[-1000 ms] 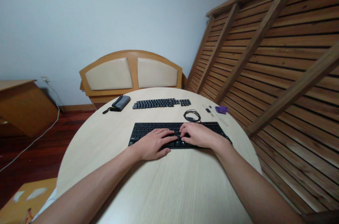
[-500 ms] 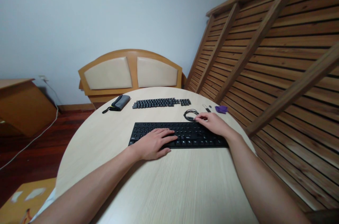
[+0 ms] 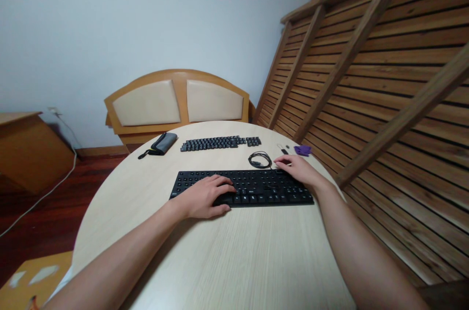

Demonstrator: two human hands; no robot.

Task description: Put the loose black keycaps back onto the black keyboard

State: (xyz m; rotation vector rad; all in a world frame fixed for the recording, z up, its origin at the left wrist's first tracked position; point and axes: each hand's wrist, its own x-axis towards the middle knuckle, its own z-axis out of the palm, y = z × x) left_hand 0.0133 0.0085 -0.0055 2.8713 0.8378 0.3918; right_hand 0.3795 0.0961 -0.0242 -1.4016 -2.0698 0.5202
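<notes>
A black keyboard (image 3: 256, 185) lies across the middle of the round pale wooden table (image 3: 227, 251). My left hand (image 3: 205, 197) rests flat on its left half, fingers curled over the keys. My right hand (image 3: 298, 168) lies over the keyboard's far right corner, its fingertips reaching toward a coiled black cable (image 3: 259, 159) just behind the keyboard. Neither hand holds anything. A row of loose dark keycaps (image 3: 220, 143) lies farther back.
A grey pouch (image 3: 161, 143) sits at the table's back left. A purple tool (image 3: 302, 150) and a small white piece (image 3: 281, 148) lie at the back right. A slatted wooden frame (image 3: 366, 95) leans close on the right. A padded headboard (image 3: 176, 102) stands behind the table.
My right hand has left the keyboard's middle and moved right and back to the far right corner, near the coiled cable. My left hand has stayed on the keys. The view has shifted slightly.
</notes>
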